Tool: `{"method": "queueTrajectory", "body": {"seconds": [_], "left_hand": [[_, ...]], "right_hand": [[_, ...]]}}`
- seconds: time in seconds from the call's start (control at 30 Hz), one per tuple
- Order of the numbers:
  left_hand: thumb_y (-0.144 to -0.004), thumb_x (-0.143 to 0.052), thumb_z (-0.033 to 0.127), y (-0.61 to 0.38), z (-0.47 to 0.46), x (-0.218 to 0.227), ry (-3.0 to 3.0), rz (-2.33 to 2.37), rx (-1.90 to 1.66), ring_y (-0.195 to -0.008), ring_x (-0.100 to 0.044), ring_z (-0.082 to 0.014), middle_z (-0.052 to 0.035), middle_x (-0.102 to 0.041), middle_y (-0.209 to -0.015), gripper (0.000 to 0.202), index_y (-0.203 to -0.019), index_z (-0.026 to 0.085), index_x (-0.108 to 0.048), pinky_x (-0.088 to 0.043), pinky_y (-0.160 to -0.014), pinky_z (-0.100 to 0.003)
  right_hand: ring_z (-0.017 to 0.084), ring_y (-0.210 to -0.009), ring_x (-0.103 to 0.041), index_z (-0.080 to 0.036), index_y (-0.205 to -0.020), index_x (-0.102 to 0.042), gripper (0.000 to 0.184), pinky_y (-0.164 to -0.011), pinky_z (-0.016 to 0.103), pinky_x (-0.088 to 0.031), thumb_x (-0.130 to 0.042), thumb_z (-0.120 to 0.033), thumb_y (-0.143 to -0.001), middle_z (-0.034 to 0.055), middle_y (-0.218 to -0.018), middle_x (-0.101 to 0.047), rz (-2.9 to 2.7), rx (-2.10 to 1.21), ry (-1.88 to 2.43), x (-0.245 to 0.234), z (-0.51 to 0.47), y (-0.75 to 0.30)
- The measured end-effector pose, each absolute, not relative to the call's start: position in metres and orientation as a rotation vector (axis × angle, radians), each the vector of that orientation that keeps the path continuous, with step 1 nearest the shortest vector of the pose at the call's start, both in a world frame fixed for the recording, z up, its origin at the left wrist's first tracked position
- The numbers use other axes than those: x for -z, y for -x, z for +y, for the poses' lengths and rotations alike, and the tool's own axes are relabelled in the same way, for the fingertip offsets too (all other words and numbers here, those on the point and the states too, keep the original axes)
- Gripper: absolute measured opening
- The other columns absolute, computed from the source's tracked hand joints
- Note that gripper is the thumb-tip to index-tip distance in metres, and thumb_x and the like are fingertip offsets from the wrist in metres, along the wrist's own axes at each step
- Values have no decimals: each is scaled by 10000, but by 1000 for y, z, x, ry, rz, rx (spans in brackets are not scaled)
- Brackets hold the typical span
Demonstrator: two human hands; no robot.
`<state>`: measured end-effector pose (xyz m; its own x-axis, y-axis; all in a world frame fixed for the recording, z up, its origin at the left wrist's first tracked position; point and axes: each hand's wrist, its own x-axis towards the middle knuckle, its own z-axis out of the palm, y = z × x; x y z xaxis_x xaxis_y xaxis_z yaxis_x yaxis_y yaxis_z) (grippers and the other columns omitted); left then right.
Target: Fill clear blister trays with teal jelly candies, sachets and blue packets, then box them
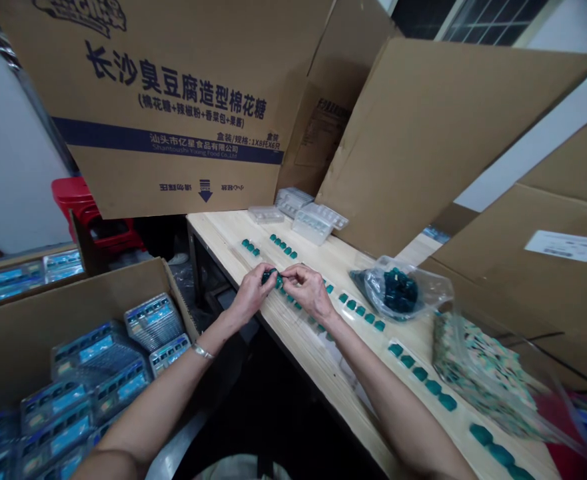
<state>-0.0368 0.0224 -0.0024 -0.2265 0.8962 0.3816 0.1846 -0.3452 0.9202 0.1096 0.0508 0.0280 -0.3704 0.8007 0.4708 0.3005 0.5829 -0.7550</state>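
A printed cardboard carton stands tilted behind a light wooden table; an open carton of blue-labelled packs sits left of the table. On the table lie clear plastic trays, a clear bag of dark green pieces, and rows of green pieces. Left hand and right hand meet above the table's near edge, fingers of both nearly closed, pinching one small green piece between them

Left hand and right hand pinching one small teal piece
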Motion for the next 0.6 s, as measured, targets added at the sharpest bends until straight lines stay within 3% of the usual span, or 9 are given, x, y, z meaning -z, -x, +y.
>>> {"method": "queueTrajectory", "body": {"seconds": [0.2,0.47,0.6], "left_hand": [[-804,-556,279,32,27,1,-1391,1413,-1633,-646,-512,-142,2,-559,-671,90,-796,194,-582,-384,-597,-230],[-772,-567,287,28,39,0,-1326,1538,-1681,-649,-517,-129,7,-571,-697,112,-793,179,-581,-406,-630,-233],[-798,-506,261,64,49,-4,-1170,1651,-1759,-656,-496,-127,-19,-557,-760,149,-883,159,-575,-413,-601,-230]], "right_hand": [[145,-651,-620,-177,-776,-691,146,-655,271,-502,-629,-212,-649,31,-758,-687,-1734,-1038,973,-26,53,-109],[132,-628,-634,-163,-731,-691,151,-651,258,-515,-663,-224,-597,24,-737,-694,-1631,-1110,951,-31,51,-105],[133,-613,-636,-170,-728,-687,148,-629,260,-521,-708,-212,-588,23,-743,-694,-1592,-1175,973,-34,38,-116]]}}
